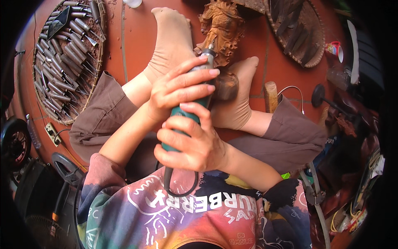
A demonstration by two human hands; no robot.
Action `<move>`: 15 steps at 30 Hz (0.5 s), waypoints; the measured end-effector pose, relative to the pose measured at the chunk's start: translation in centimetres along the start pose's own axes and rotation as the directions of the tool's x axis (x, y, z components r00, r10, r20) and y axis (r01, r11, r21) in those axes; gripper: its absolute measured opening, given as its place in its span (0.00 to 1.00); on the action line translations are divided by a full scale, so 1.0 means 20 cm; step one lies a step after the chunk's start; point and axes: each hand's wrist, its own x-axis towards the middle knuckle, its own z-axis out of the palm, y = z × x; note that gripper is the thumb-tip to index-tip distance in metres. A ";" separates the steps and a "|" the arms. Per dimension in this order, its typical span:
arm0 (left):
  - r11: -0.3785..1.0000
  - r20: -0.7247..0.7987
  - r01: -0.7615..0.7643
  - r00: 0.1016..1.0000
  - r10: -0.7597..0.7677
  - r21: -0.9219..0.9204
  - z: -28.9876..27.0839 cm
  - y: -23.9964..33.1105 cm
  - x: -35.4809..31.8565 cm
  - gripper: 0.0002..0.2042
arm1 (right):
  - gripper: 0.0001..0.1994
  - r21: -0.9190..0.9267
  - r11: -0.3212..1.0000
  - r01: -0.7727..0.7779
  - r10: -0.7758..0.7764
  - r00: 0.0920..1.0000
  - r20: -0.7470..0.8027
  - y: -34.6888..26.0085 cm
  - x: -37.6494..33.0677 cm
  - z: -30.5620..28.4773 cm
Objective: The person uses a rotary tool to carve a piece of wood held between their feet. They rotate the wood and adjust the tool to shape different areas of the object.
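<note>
Both my hands are wrapped round a green electric rotary carving tool (176, 112), its black cord looping down near my shirt. My left hand (180, 85) grips the upper part, close to the metal collar. Lower down, my right hand (192, 139) is closed round the rear of the body. The tool's tip points away from me and meets, or nearly meets, a carved wooden figure (222, 27); exact contact cannot be told. A brown rounded wooden piece (226, 85) sits below the figure, against my right foot. My socked feet (172, 39) flank the carving.
A round woven tray (99, 62) full of wood-handled chisels lies at the left. Another basket (321, 45) with dark tools stands far right. A wooden handle (270, 97) is by my right leg, a power socket (52, 133) at left, a red cup (335, 50) at right.
</note>
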 end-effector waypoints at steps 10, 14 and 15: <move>0.920 0.079 -0.127 0.991 0.105 0.372 -0.07 0.32 0.06 0.13 | 0.04 -0.067 0.988 0.140 -0.143 0.989 -0.043 -0.17 -0.17 -0.09; 0.827 0.025 -0.086 0.996 0.087 0.556 -0.16 0.39 0.00 0.17 | 0.09 0.028 0.998 0.051 -0.048 0.994 -0.100 -0.22 -0.19 -0.06; 0.791 0.007 -0.087 0.995 0.103 0.606 -0.18 0.40 -0.01 0.19 | 0.10 0.095 0.995 0.030 -0.018 0.992 -0.122 -0.22 -0.19 -0.06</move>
